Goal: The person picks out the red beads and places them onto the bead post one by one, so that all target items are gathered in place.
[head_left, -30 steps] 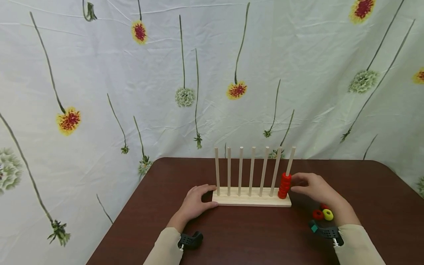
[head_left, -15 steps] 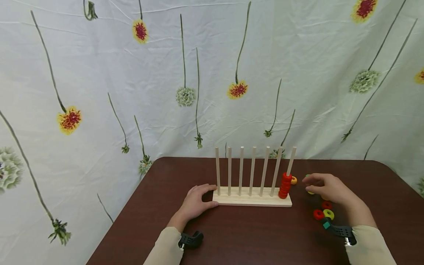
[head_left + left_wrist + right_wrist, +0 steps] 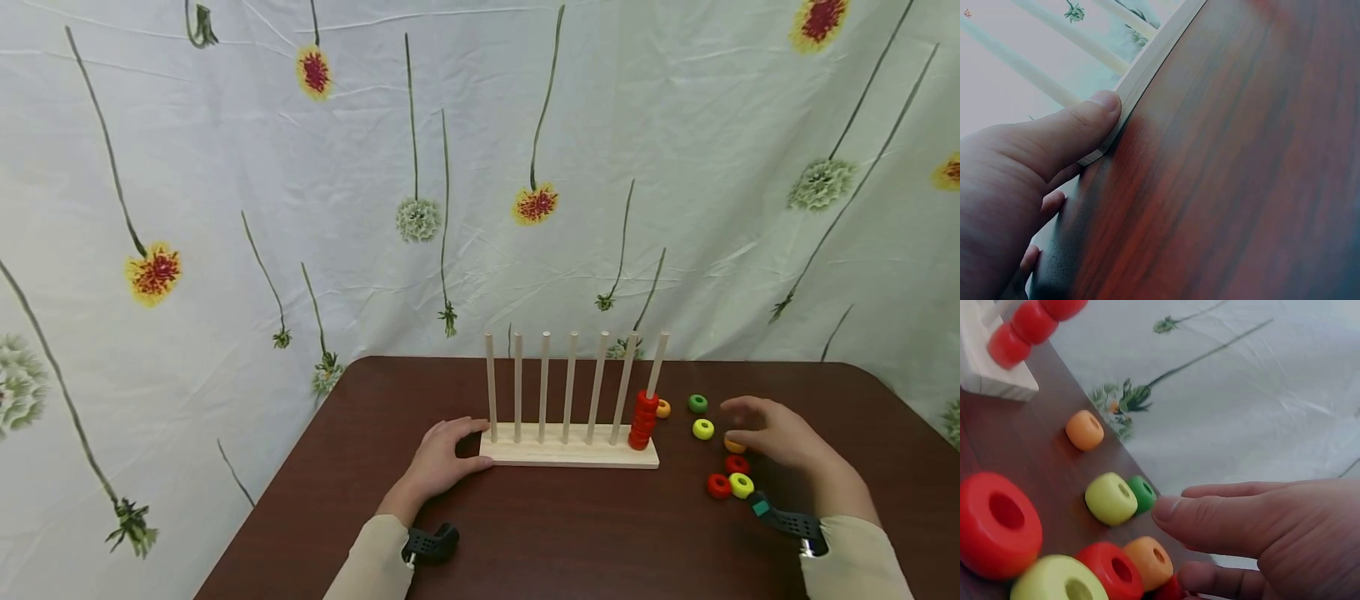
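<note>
Pale wooden pegboard [image 3: 570,454], left end pinched by the left hand [image 3: 442,458], red stack [image 3: 643,423] on its rightmost peg [image 3: 657,365]; right hand [image 3: 780,435], thumb and fingers apart, now drawn farther right near loose beads [image 3: 702,432], so work seemingly shifts to them.

The left hand [image 3: 438,458] and the right hand [image 3: 783,437] are held well apart.
The left thumb [image 3: 1079,129] is separated from its fingers; the right fingers [image 3: 742,404] are gently bent.

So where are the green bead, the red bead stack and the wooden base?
Green bead [image 3: 699,407], head view: front side.
Red bead stack [image 3: 643,421], head view: its middle.
Wooden base [image 3: 562,453], head view: top surface.
</note>
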`<action>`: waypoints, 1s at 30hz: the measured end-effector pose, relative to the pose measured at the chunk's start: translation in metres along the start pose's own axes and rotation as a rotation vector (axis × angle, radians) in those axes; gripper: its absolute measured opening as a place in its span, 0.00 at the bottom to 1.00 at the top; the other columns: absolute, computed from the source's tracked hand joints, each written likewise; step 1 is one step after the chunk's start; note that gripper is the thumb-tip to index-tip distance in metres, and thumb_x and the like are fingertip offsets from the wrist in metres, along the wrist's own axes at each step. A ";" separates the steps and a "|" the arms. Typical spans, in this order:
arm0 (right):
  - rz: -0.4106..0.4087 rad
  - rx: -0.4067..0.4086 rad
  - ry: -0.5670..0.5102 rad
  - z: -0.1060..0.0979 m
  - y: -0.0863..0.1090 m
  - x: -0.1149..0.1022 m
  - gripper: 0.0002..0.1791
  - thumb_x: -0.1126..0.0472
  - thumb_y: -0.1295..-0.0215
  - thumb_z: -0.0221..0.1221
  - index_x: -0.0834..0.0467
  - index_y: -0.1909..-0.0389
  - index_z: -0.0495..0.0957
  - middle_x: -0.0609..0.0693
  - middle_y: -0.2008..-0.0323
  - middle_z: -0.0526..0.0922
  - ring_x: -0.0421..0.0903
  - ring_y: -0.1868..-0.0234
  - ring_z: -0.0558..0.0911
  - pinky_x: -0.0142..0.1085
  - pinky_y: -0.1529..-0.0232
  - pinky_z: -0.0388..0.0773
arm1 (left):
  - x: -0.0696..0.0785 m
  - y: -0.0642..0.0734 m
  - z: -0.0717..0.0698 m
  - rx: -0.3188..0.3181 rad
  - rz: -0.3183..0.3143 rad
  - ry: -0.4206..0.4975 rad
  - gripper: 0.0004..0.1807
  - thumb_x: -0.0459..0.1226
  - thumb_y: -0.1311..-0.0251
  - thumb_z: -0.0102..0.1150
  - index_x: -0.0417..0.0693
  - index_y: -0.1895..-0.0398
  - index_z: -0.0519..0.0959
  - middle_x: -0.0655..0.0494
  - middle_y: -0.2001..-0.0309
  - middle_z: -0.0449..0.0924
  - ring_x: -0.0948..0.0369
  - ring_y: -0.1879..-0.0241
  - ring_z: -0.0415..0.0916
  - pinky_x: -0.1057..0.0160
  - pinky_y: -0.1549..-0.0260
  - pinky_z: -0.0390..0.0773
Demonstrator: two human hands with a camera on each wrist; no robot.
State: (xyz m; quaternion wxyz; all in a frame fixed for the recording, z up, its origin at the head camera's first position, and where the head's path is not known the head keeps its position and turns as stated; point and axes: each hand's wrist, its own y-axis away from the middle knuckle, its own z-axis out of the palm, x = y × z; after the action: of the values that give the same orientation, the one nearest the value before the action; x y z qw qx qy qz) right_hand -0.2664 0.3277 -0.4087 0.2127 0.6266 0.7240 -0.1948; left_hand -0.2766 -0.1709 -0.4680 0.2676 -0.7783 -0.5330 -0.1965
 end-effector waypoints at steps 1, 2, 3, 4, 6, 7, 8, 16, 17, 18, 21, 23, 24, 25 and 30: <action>0.003 0.000 0.000 0.000 0.000 0.003 0.29 0.55 0.35 0.65 0.67 0.39 0.73 0.69 0.50 0.78 0.61 0.53 0.77 0.52 0.57 0.80 | 0.000 0.000 0.000 0.001 -0.001 -0.001 0.32 0.51 0.44 0.72 0.53 0.36 0.78 0.51 0.35 0.78 0.48 0.30 0.68 0.38 0.27 0.56; 0.005 0.000 0.000 0.000 0.000 0.005 0.30 0.55 0.35 0.66 0.67 0.38 0.72 0.71 0.49 0.77 0.62 0.53 0.77 0.53 0.57 0.81 | 0.000 0.000 0.000 0.002 -0.001 0.000 0.32 0.50 0.44 0.72 0.53 0.37 0.78 0.51 0.35 0.78 0.47 0.30 0.68 0.38 0.27 0.56; 0.009 0.000 0.001 0.000 0.000 0.008 0.31 0.54 0.36 0.66 0.68 0.37 0.71 0.73 0.48 0.76 0.62 0.53 0.77 0.53 0.57 0.81 | 0.000 0.000 0.000 0.002 -0.001 -0.001 0.32 0.50 0.44 0.72 0.53 0.37 0.78 0.51 0.36 0.78 0.48 0.30 0.68 0.39 0.27 0.56; 0.012 -0.003 -0.001 -0.001 0.000 0.010 0.32 0.54 0.35 0.66 0.68 0.37 0.70 0.74 0.47 0.75 0.61 0.54 0.78 0.53 0.57 0.82 | 0.000 0.000 0.000 0.002 0.000 -0.002 0.32 0.50 0.44 0.72 0.53 0.37 0.78 0.51 0.36 0.78 0.48 0.30 0.68 0.39 0.27 0.56; 0.018 -0.014 -0.014 -0.001 0.000 0.013 0.32 0.55 0.34 0.65 0.70 0.36 0.68 0.76 0.45 0.74 0.59 0.56 0.80 0.51 0.59 0.83 | 0.000 -0.001 0.000 0.002 0.000 -0.003 0.32 0.51 0.44 0.72 0.53 0.37 0.79 0.51 0.36 0.78 0.48 0.30 0.68 0.39 0.27 0.56; 0.020 -0.019 -0.019 -0.001 0.001 0.014 0.32 0.56 0.34 0.64 0.70 0.36 0.68 0.77 0.45 0.73 0.57 0.57 0.80 0.49 0.60 0.83 | 0.000 -0.001 0.000 0.002 -0.002 -0.005 0.32 0.51 0.44 0.72 0.54 0.37 0.78 0.51 0.35 0.78 0.48 0.30 0.68 0.39 0.27 0.56; 0.023 -0.025 -0.027 -0.001 0.001 0.015 0.31 0.58 0.33 0.63 0.71 0.36 0.67 0.78 0.45 0.73 0.55 0.59 0.80 0.46 0.62 0.83 | 0.000 -0.001 0.000 0.002 -0.003 -0.005 0.32 0.51 0.44 0.72 0.54 0.37 0.78 0.51 0.35 0.78 0.48 0.30 0.68 0.39 0.27 0.56; 0.084 -0.086 -0.079 0.004 0.001 0.024 0.28 0.70 0.38 0.54 0.72 0.36 0.65 0.75 0.50 0.71 0.48 0.70 0.73 0.38 0.71 0.72 | -0.002 0.000 0.001 0.008 0.021 -0.020 0.31 0.51 0.44 0.71 0.54 0.37 0.79 0.51 0.36 0.79 0.47 0.30 0.68 0.37 0.28 0.57; 0.094 -0.084 -0.082 0.004 0.001 0.025 0.28 0.71 0.38 0.54 0.72 0.36 0.65 0.74 0.50 0.71 0.48 0.70 0.73 0.38 0.71 0.72 | -0.002 0.000 0.001 0.005 0.019 -0.020 0.31 0.51 0.44 0.71 0.55 0.37 0.78 0.51 0.36 0.78 0.47 0.30 0.68 0.38 0.28 0.56; 0.096 -0.080 -0.083 0.005 0.001 0.026 0.27 0.71 0.38 0.53 0.72 0.36 0.66 0.74 0.50 0.71 0.48 0.70 0.73 0.39 0.71 0.72 | -0.002 0.000 0.001 0.003 0.017 -0.021 0.31 0.51 0.44 0.71 0.55 0.37 0.78 0.51 0.36 0.78 0.47 0.30 0.68 0.38 0.28 0.56; 0.097 -0.067 -0.080 0.006 0.001 0.026 0.26 0.71 0.38 0.53 0.72 0.37 0.67 0.75 0.50 0.71 0.48 0.70 0.73 0.39 0.70 0.72 | -0.001 0.000 0.001 0.002 0.001 -0.012 0.31 0.51 0.45 0.72 0.55 0.37 0.79 0.52 0.36 0.78 0.48 0.30 0.68 0.39 0.27 0.56; 0.099 -0.062 -0.073 0.007 0.001 0.026 0.26 0.71 0.38 0.54 0.72 0.38 0.67 0.76 0.49 0.71 0.49 0.68 0.74 0.39 0.70 0.73 | -0.001 -0.001 0.001 -0.002 -0.014 -0.008 0.31 0.51 0.44 0.72 0.55 0.37 0.78 0.52 0.35 0.78 0.48 0.29 0.67 0.39 0.26 0.55; 0.100 -0.060 -0.067 0.007 0.001 0.025 0.26 0.71 0.38 0.54 0.72 0.38 0.68 0.77 0.48 0.71 0.49 0.68 0.74 0.38 0.70 0.73 | -0.001 -0.001 0.002 0.000 -0.016 -0.009 0.31 0.51 0.44 0.72 0.55 0.37 0.78 0.52 0.35 0.78 0.48 0.29 0.67 0.39 0.26 0.55; 0.100 -0.059 -0.062 0.007 0.002 0.025 0.26 0.71 0.38 0.54 0.72 0.38 0.68 0.77 0.48 0.71 0.49 0.67 0.74 0.38 0.69 0.72 | -0.001 -0.001 0.002 0.000 -0.019 -0.008 0.31 0.51 0.44 0.72 0.56 0.37 0.78 0.52 0.35 0.78 0.48 0.29 0.67 0.39 0.26 0.55; 0.112 -0.056 -0.032 0.007 0.001 0.023 0.25 0.70 0.38 0.54 0.72 0.39 0.69 0.77 0.47 0.70 0.50 0.65 0.75 0.38 0.68 0.72 | -0.001 -0.001 0.002 0.002 -0.019 -0.006 0.31 0.50 0.45 0.72 0.56 0.36 0.78 0.52 0.35 0.78 0.48 0.29 0.67 0.40 0.26 0.55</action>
State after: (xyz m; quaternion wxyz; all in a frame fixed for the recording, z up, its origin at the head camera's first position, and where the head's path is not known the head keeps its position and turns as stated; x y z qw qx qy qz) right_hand -0.2674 0.3429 -0.4268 0.2525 0.6567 0.6894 -0.1724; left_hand -0.2774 -0.1700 -0.4697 0.2649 -0.7734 -0.5414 -0.1962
